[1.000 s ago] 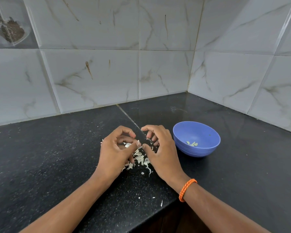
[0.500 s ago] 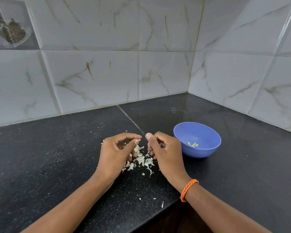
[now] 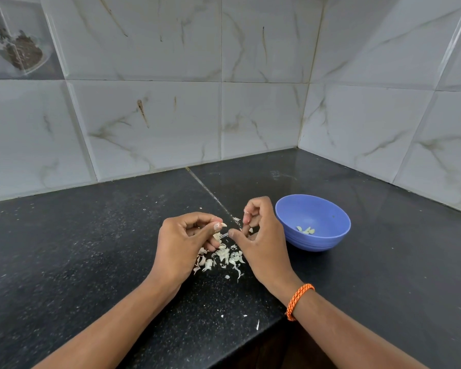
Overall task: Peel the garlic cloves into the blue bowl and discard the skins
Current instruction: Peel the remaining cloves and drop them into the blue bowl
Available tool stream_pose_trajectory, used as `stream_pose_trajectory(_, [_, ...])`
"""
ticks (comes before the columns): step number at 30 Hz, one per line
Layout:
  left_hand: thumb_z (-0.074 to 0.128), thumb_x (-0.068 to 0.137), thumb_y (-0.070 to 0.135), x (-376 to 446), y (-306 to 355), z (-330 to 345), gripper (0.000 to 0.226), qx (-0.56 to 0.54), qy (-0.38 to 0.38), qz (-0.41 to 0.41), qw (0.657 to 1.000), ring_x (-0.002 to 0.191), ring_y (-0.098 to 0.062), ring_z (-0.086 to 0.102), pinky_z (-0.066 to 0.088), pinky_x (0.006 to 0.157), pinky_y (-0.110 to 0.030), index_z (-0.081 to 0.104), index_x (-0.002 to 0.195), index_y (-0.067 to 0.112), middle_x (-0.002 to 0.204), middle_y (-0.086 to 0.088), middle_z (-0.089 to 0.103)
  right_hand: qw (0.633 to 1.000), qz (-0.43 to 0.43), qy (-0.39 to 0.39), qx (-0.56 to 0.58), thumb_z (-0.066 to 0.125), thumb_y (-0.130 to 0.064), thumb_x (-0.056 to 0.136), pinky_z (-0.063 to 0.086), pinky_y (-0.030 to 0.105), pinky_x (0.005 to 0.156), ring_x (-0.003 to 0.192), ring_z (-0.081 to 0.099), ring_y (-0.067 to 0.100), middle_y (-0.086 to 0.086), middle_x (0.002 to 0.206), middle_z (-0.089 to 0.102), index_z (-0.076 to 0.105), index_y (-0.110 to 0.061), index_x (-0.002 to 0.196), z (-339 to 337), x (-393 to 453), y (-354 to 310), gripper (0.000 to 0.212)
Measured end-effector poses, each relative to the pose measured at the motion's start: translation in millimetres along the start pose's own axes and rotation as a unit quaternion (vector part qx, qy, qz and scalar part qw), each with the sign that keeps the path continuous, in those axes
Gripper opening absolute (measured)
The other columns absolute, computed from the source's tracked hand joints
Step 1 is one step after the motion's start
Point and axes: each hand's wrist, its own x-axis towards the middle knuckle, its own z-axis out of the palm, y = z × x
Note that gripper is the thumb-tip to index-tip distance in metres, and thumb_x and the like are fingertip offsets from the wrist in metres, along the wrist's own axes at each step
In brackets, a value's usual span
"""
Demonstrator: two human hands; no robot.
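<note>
Both hands sit low over the black counter (image 3: 96, 251), close together near the middle of the view. The left hand (image 3: 183, 242) is curled, thumb and forefinger pinching a garlic clove (image 3: 222, 225) at its fingertips. Just to its 3 o'clock, the right hand (image 3: 261, 235) pinches a thin strip of skin (image 3: 225, 234) between thumb and forefinger, the strip bridging the small gap between the two hands. The right hand's other fingers are curled loosely above the thumb; whether they hold anything else I cannot tell.

Below the hands, at 6 o'clock from the clove, lies a pile of skins (image 3: 221, 258), pale flakes scattered on the counter and partly hidden by the left hand. A few stray flecks lie near the counter's front edge, at 6 o'clock from the pile.

The bowl (image 3: 330, 237), blue and upright, stands at 3 o'clock from the right hand, just beside it; whether they touch I cannot tell. Inside, on the bottom, rest a few peeled cloves (image 3: 305, 230).

An orange band (image 3: 298, 302) circles the right wrist. Grey marbled tiles (image 3: 157, 123) rise behind the counter and turn a corner at about 1 o'clock.
</note>
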Motion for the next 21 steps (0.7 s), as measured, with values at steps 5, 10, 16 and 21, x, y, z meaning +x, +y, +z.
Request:
stream_pose_trajectory(5, [0.081, 0.094, 0.008, -1, 1, -1, 0.009, 0.007, -0.004, 0.001, 1.0, 0.07, -0.028, 0.076, 0.064, 0.073, -0.038, 0.085, 0.099, 0.013, 0.082, -0.012, 0.08, 0.998, -0.012, -0.037, 0.047, 0.076, -0.009, 0.096, 0.056, 0.026, 0.068, 0.094, 0.069, 0.013, -0.01, 0.098, 0.071, 0.065, -0.025, 0.115, -2, -4, -7, 0.027])
stream_pose_trajectory(10, [0.082, 0.093, 0.006, -2, 4, 0, 0.012, 0.031, -0.008, 0.009, 0.999, 0.071, -0.028, 0.077, 0.064, 0.071, -0.032, 0.085, 0.101, 0.014, 0.083, -0.009, 0.081, 0.998, -0.038, -0.043, 0.029, 0.071, -0.001, 0.095, 0.058, 0.027, 0.066, 0.096, 0.071, 0.015, -0.012, 0.099, 0.072, 0.066, -0.023, 0.122, 0, -5, -7, 0.035])
stream_pose_trajectory(16, [0.085, 0.09, 0.007, -5, 8, 2, 0.014, 0.025, -0.001, 0.013, 1.0, 0.074, -0.03, 0.078, 0.065, 0.074, -0.031, 0.084, 0.103, 0.014, 0.086, -0.007, 0.082, 0.997, -0.042, -0.037, 0.053, 0.074, -0.006, 0.095, 0.06, 0.031, 0.066, 0.092, 0.072, 0.018, -0.009, 0.098, 0.073, 0.067, -0.021, 0.122, -1, -6, -9, 0.032])
stream_pose_trajectory(21, [0.085, 0.088, 0.007, -6, 10, 1, 0.016, 0.012, 0.005, 0.016, 1.0, 0.074, -0.029, 0.078, 0.065, 0.074, -0.029, 0.083, 0.103, 0.011, 0.086, -0.009, 0.081, 0.997, -0.045, -0.038, 0.049, 0.078, -0.012, 0.095, 0.061, 0.031, 0.068, 0.091, 0.073, 0.017, -0.009, 0.097, 0.074, 0.067, -0.022, 0.123, -1, -6, -10, 0.031])
